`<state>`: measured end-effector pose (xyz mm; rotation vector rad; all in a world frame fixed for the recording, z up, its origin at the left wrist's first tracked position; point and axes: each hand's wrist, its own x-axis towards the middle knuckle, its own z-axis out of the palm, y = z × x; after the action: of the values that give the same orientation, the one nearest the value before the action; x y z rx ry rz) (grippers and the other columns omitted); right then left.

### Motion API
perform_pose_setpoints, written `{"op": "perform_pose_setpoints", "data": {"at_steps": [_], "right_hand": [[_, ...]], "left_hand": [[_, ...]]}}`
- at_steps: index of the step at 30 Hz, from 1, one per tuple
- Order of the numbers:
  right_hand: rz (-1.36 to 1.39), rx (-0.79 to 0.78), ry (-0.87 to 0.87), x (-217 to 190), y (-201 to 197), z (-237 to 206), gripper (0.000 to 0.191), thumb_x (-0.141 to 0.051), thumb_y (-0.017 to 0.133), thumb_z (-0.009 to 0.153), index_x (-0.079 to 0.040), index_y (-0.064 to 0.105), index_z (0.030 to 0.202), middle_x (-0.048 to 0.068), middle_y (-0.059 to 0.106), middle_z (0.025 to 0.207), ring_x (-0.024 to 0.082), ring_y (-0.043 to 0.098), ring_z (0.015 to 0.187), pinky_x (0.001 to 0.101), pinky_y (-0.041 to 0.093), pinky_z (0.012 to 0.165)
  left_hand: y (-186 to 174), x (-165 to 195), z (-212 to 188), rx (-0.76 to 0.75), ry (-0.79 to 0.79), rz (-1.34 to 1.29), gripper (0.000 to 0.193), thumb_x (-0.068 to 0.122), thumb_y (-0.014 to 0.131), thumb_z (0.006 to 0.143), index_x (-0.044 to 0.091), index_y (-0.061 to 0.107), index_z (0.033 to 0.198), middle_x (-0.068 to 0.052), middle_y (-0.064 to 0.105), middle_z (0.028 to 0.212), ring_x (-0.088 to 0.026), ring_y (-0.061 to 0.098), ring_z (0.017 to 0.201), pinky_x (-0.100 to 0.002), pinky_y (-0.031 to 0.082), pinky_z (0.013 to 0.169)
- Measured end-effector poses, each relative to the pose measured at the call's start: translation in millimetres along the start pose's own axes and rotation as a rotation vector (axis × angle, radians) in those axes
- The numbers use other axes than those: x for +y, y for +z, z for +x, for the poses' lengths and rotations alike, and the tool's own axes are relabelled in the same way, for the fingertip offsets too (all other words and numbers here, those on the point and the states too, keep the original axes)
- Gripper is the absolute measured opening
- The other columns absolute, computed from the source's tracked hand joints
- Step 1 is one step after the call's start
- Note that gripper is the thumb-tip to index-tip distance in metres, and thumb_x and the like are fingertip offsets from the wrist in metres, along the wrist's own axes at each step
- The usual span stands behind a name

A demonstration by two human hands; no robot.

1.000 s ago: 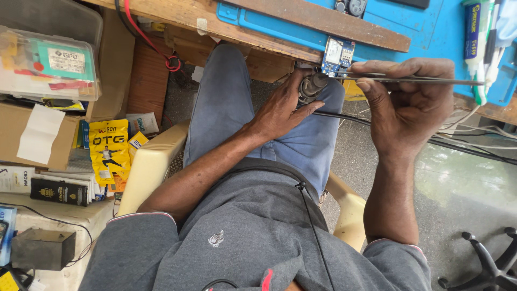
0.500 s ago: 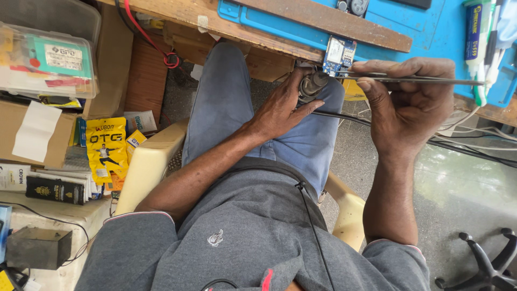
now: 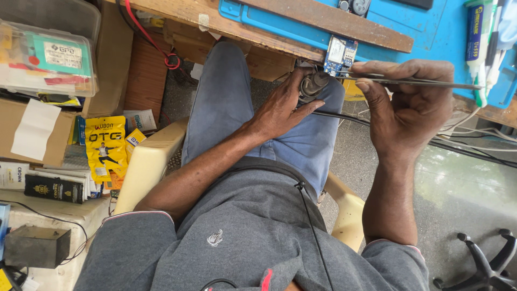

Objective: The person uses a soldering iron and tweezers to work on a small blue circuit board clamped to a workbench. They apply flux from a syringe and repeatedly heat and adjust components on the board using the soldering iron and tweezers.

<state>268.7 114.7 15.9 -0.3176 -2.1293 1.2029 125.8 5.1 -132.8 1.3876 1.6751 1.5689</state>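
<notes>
Here, near the top centre of the frame, the left hand [image 3: 283, 108] wraps a dark cylindrical tool handle [image 3: 312, 86], its grip closed around it. The right hand [image 3: 412, 105] pinches thin metal tweezers [image 3: 425, 82], tips meeting a small blue circuit board [image 3: 340, 54] at the wooden table [image 3: 242, 24] edge.

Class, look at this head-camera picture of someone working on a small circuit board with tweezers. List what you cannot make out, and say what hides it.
- Handheld tool, head view: the left hand wraps it, so its tip is hidden.
- Small circuit board: parts too small to tell; the workbench edge covers its base.
- Tweezers: whether the tips touch the board is unclear; the right hand covers their middle.
- Black chair base: cut off by the frame edge.
</notes>
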Motion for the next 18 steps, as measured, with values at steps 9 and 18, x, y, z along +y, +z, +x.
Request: {"op": "perform_pose_setpoints", "data": {"at_steps": [9, 18], "right_hand": [[-0.013, -0.021, -0.003, -0.5, -1.4, 1.3, 0.039, 0.016, 0.072, 0.115, 0.0, 0.039, 0.128, 0.019, 0.065, 0.118, 0.029, 0.074, 0.12, 0.0327, 0.066, 0.103], [-0.015, -0.055, 0.044, -7.1, -2.8, 4.0, 0.037, 0.016, 0.072, 0.115, 0.001, 0.04, 0.126, 0.017, 0.065, 0.118, 0.028, 0.074, 0.12, 0.0328, 0.064, 0.107]], "left_hand": [[0.7, 0.8, 0.5, 0.003, -0.007, -0.016, 0.06, 0.027, 0.076, 0.101, 0.0, 0.04, 0.141, -0.025, 0.061, 0.129, -0.039, 0.066, 0.121, -0.048, 0.057, 0.098], [-0.9, 1.9, 0.9, 0.01, 0.003, -0.035, 0.061, 0.027, 0.076, 0.101, 0.001, 0.039, 0.142, -0.025, 0.059, 0.133, -0.04, 0.064, 0.124, -0.049, 0.055, 0.1]]}}
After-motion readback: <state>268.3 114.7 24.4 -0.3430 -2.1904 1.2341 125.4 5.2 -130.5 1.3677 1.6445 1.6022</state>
